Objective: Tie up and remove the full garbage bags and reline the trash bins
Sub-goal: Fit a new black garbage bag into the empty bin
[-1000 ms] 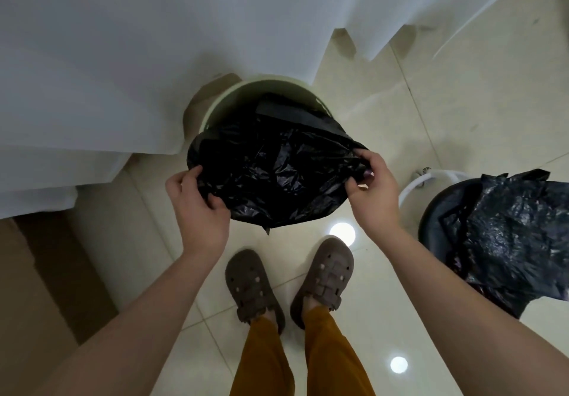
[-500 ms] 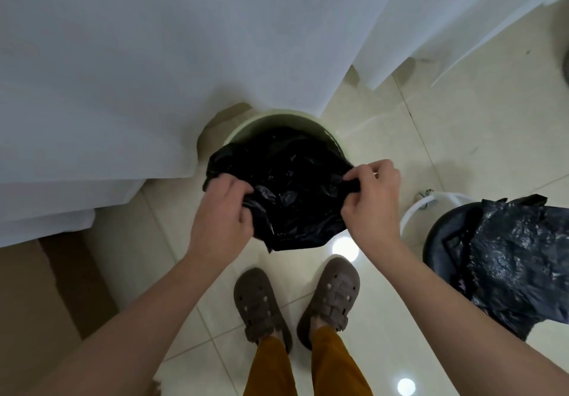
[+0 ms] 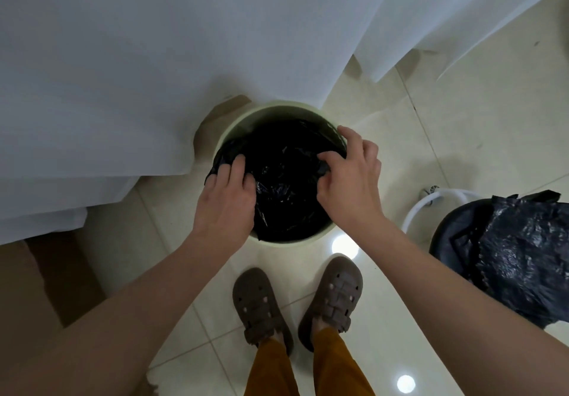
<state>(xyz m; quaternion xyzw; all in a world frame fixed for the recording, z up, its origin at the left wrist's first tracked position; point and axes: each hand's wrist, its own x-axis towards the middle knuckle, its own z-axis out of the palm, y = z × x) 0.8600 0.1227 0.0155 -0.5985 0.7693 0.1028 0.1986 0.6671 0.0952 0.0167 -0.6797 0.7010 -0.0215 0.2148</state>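
A pale green round trash bin (image 3: 246,120) stands on the tiled floor just in front of my feet. A black garbage bag (image 3: 286,180) sits inside it, its edge bunched at the rim. My left hand (image 3: 226,201) grips the bag's edge at the bin's left rim, fingers curled into the plastic. My right hand (image 3: 348,180) pinches the bag's edge at the right rim, with one finger stretched over the rim. The bag's bottom is hidden in the dark interior.
White curtains (image 3: 154,57) hang over the bin's far side. At the right, a dark bin (image 3: 443,235) holds a crumpled black bag (image 3: 523,251), with a white hose (image 3: 437,203) beside it. A brown cardboard box (image 3: 37,288) stands at the left.
Both hands lowered the black bag from above the bin down into it and moved to the rim, spreading the bag's edge outward.
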